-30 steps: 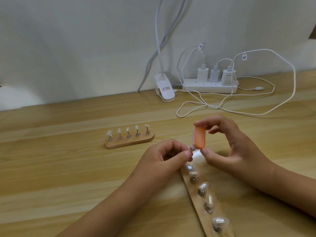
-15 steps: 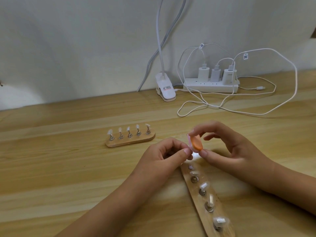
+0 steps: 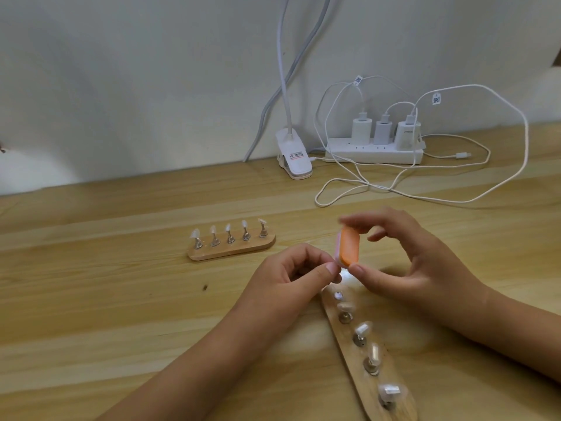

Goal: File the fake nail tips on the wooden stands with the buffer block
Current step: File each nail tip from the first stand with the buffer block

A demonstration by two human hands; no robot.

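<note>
My right hand point(image 3: 416, 265) pinches an orange and pink buffer block point(image 3: 348, 246) upright between thumb and forefinger. Its lower end meets the fingertips of my left hand point(image 3: 291, 278), which pinch something small that I cannot make out. Just below the hands a wooden stand point(image 3: 391, 387) runs toward the lower right, carrying several clear nail tips point(image 3: 362, 329) on metal pegs; the peg nearest my hands point(image 3: 338, 295) is bare. A second wooden stand point(image 3: 232, 252) with several nail tips point(image 3: 228, 230) lies to the left on the table.
A white power strip point(image 3: 340, 150) with three chargers sits at the wall, its white cables point(image 3: 455, 197) looping onto the wooden table point(image 3: 106, 299). A white lamp clip point(image 3: 294, 158) stands left of it.
The buffer block tipped down and sideways half a second ago and now stands upright again against my left fingertips. My left hand has barely moved.
</note>
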